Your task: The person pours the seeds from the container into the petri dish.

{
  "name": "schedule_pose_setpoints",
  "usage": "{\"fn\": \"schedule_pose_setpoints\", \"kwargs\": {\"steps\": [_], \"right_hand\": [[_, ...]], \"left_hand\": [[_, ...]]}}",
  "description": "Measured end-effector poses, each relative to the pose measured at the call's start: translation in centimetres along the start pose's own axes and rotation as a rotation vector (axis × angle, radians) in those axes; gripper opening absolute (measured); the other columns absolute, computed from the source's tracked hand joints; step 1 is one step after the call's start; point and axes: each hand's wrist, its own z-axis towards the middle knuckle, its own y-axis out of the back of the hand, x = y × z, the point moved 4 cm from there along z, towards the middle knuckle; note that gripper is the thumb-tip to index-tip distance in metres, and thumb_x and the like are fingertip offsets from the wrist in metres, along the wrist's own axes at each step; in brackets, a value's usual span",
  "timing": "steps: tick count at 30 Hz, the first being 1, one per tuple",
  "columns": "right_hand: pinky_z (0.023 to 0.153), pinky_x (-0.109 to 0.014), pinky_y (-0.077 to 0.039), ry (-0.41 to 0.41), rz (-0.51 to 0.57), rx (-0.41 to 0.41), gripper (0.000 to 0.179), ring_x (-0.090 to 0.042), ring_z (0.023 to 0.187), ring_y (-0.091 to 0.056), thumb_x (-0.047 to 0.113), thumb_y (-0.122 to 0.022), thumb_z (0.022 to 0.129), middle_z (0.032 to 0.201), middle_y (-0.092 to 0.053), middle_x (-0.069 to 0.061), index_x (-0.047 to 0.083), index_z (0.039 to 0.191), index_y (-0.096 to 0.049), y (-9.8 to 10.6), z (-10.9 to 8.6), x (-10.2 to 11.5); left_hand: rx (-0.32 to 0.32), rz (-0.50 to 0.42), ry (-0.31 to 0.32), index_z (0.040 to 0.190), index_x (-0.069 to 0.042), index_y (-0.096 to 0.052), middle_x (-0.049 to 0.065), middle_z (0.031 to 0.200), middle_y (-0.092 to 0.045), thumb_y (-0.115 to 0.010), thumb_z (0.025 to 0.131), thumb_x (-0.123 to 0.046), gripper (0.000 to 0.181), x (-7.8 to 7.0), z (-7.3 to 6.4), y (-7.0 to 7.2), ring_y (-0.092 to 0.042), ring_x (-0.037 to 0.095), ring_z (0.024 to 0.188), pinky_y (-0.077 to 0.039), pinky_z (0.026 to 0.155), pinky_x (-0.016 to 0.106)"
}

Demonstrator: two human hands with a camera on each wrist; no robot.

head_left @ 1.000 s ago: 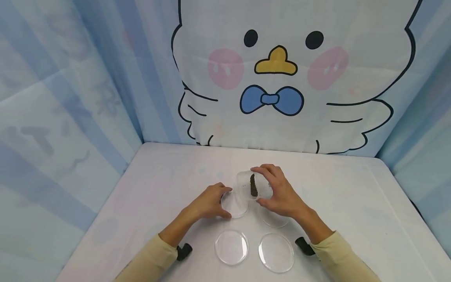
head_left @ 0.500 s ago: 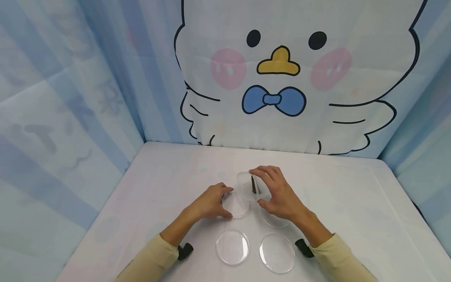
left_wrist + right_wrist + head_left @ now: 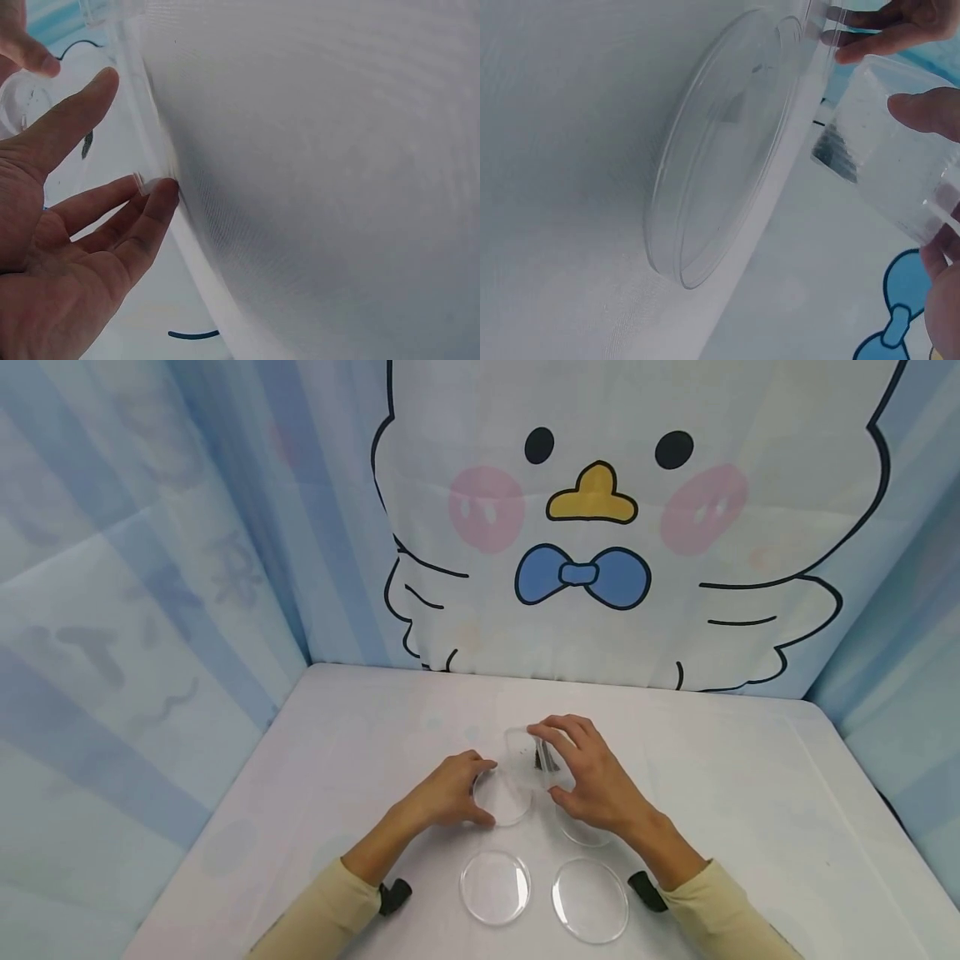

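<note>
My right hand (image 3: 592, 772) grips a clear plastic box (image 3: 889, 142) between thumb and fingers, tilted above the table. Inside it, dark granular stuff (image 3: 834, 154) lies gathered along one wall. My left hand (image 3: 453, 789) holds a clear petri dish (image 3: 501, 799) at its side, with thumb and fingers spread around the rim. In the left wrist view, that hand's fingertips (image 3: 166, 191) touch a clear rim near the white surface. Another clear round dish (image 3: 587, 837) sits partly hidden under my right hand.
Two clear round lids or dishes (image 3: 495, 887) lie side by side toward the front of the white table (image 3: 375, 718). Patterned curtains (image 3: 150, 568) enclose the back and sides. A black band piece (image 3: 647, 892) shows at the right wrist, and a similar one at the left.
The box in my right hand has turned, and the dark stuff, earlier a long strip, now appears narrower and partly behind its wall. My left hand stays at the petri dish.
</note>
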Motion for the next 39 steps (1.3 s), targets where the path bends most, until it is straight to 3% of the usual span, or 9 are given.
{"fn": "schedule_pose_setpoints", "kwargs": {"steps": [13, 27, 39], "right_hand": [[0.112, -0.049, -0.047, 0.083, -0.078, -0.024, 0.089, -0.028, 0.135, -0.047, 0.003, -0.092, 0.065, 0.142, -0.057, -0.008, 0.019, 0.145, -0.056, -0.2, 0.1, 0.9], [0.114, -0.049, -0.046, 0.124, -0.143, -0.013, 0.094, -0.030, 0.137, -0.046, 0.004, -0.094, 0.064, 0.145, -0.055, -0.009, 0.020, 0.147, -0.054, -0.4, 0.1, 1.7], [0.114, -0.050, -0.047, 0.150, -0.168, -0.021, 0.089, -0.032, 0.136, -0.048, 0.000, -0.091, 0.066, 0.143, -0.056, -0.009, 0.020, 0.146, -0.057, -0.5, 0.2, 2.3]], "left_hand": [[-0.005, -0.006, 0.005, 0.143, -0.002, -0.060, 0.013, 0.128, -0.064, -0.095, 0.075, -0.025, 0.081, 0.0, -0.3, 0.1, -0.058, 0.021, 0.105, -0.055, 0.097, 0.042], [-0.013, -0.002, -0.024, 0.142, 0.001, -0.060, 0.013, 0.126, -0.064, -0.096, 0.074, -0.024, 0.081, -0.1, -0.4, 0.4, -0.057, 0.020, 0.100, -0.054, 0.091, 0.039], [-0.024, -0.012, -0.022, 0.143, 0.000, -0.060, 0.013, 0.125, -0.065, -0.097, 0.073, -0.024, 0.083, -0.1, -0.4, 0.3, -0.058, 0.021, 0.102, -0.054, 0.094, 0.041]]}}
